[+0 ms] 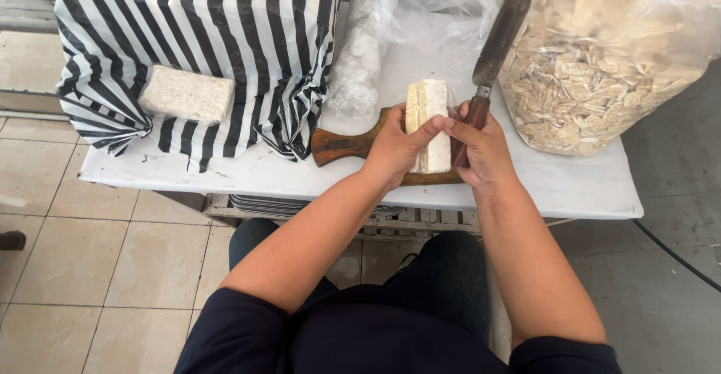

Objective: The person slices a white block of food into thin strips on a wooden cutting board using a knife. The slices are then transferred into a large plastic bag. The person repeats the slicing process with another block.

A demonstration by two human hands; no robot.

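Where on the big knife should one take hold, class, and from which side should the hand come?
Probably by the wooden handle, from the near side. On the knife the blade points up and away, and the right hand already wraps the handle just below it.

Hands (pixel 439 145) on white block (pixel 428 119)

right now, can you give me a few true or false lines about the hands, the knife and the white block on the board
1. The right hand holds a knife with its blade pointing up and away. True.
2. The left hand rests flat on the floor tiles. False: it touches the white block on the wooden cutting board.
3. The white block lies inside the striped bag. False: it stands on the board.
4. A clear bag of pale slices sits right of the knife. True.
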